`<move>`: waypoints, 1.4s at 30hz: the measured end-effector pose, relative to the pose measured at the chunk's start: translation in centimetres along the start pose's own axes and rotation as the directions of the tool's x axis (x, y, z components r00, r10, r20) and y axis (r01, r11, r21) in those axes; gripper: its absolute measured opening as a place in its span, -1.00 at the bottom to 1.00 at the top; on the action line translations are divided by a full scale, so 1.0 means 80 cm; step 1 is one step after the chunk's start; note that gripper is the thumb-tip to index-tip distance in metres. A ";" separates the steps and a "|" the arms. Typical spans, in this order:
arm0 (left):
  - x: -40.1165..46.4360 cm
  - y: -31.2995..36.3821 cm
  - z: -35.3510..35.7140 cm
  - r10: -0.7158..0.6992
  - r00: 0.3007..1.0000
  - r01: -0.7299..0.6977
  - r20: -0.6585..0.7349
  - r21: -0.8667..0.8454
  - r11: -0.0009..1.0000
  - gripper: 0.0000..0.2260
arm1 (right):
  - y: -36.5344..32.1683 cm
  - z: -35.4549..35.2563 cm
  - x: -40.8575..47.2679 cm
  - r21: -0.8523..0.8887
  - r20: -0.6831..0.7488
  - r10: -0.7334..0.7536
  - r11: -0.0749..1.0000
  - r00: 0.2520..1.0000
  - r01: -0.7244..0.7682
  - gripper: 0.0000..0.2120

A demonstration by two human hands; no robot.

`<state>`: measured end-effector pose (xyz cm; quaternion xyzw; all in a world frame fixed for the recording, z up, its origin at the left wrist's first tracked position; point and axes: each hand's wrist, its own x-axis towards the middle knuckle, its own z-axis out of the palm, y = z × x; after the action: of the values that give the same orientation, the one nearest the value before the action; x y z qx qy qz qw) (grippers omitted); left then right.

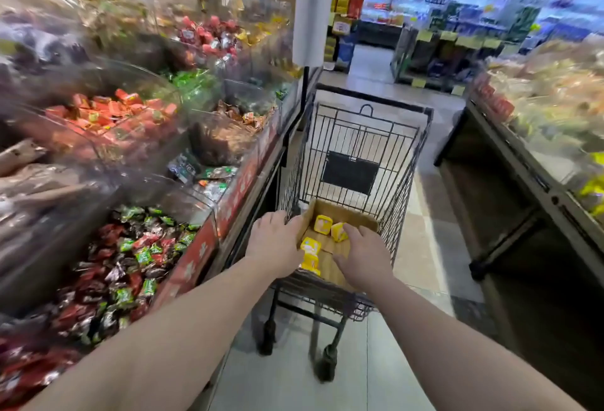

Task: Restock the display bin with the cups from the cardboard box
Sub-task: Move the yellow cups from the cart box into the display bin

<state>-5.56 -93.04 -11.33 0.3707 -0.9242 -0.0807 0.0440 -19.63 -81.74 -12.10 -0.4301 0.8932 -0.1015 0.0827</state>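
An open cardboard box [340, 211] sits in the basket of a black wire shopping cart [359, 136]. Several small yellow cups lie loose inside it: one [323, 224] toward the back, one [338, 232] beside it, and two [310, 253] near the front left. My left hand [277, 247] grips the box's left wall, fingers curled over its edge. My right hand [362, 257] is inside the box with fingers spread, fingertips touching the cup at the back right. Clear display bins [137, 247] of wrapped sweets line the left side.
The cart stands in a tiled aisle [421, 247], tight against the left candy counter [235, 194] with its red front strip. A dark display stand [510, 201] with packaged goods runs along the right. A white pillar [310, 8] and shelves stand further ahead.
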 end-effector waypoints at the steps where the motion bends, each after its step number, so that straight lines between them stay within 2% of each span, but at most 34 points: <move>1: 0.021 -0.002 0.009 -0.006 1.000 0.007 0.018 -0.010 1.000 -0.43 | 0.011 0.004 0.022 0.007 0.012 0.013 1.000 1.000 -0.013 -0.37; 6: 0.118 -0.015 0.073 -0.097 0.990 0.102 0.100 -0.052 0.993 -0.40 | 0.073 0.041 0.138 0.009 0.146 0.007 1.000 0.989 -0.009 -0.37; 10: 0.184 -0.015 0.136 -0.244 0.955 0.266 0.166 -0.125 0.956 -0.33 | 0.118 0.082 0.244 -0.010 0.313 -0.057 0.998 0.948 0.064 -0.41; 14: 0.212 0.002 0.194 -0.406 0.874 0.460 0.266 -0.187 0.868 -0.33 | 0.154 0.124 0.326 0.025 0.511 -0.112 0.993 0.852 0.115 -0.44; 18: 0.227 0.014 0.245 -0.528 0.792 0.601 0.306 -0.241 0.762 -0.37 | 0.163 0.183 0.375 0.071 0.662 -0.182 0.981 0.727 0.180 -0.48; 23: 0.249 0.016 0.308 -0.617 0.725 0.689 0.307 -0.318 0.651 -0.36 | 0.150 0.273 0.396 0.105 0.761 -0.206 0.975 0.616 0.197 -0.56; 25: 0.256 0.011 0.338 -0.632 0.701 0.713 0.331 -0.357 0.603 -0.34 | 0.144 0.313 0.403 0.114 0.767 -0.188 0.981 0.614 0.157 -0.54; 29: 0.267 0.004 0.371 -0.635 0.699 0.713 0.329 -0.391 0.582 -0.32 | 0.133 0.369 0.413 0.188 0.750 -0.169 0.981 0.640 0.038 -0.41; 33: 0.260 0.000 0.394 -0.673 0.645 0.761 0.363 -0.382 0.524 -0.30 | 0.133 0.399 0.417 0.207 0.724 -0.175 0.978 0.667 0.032 -0.57; 36: 0.261 0.002 0.390 -0.651 0.648 0.760 0.395 -0.388 0.521 -0.30 | 0.140 0.384 0.426 0.193 0.691 -0.142 0.981 0.709 0.008 -0.65; 39: 0.274 0.006 0.374 -0.600 0.667 0.745 0.440 -0.403 0.532 -0.21 | 0.148 0.347 0.449 0.196 0.656 -0.135 0.981 0.742 0.006 -0.65; 42: 0.290 0.010 0.357 -0.533 0.695 0.712 0.482 -0.362 0.602 -0.08 | 0.146 0.307 0.470 0.224 0.671 -0.205 0.972 0.713 0.068 -0.66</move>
<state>-26.84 -105.19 -38.78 0.6278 -0.6670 -0.3990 -0.0414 -45.82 -106.84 -41.08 -0.4924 0.7507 -0.0218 0.4400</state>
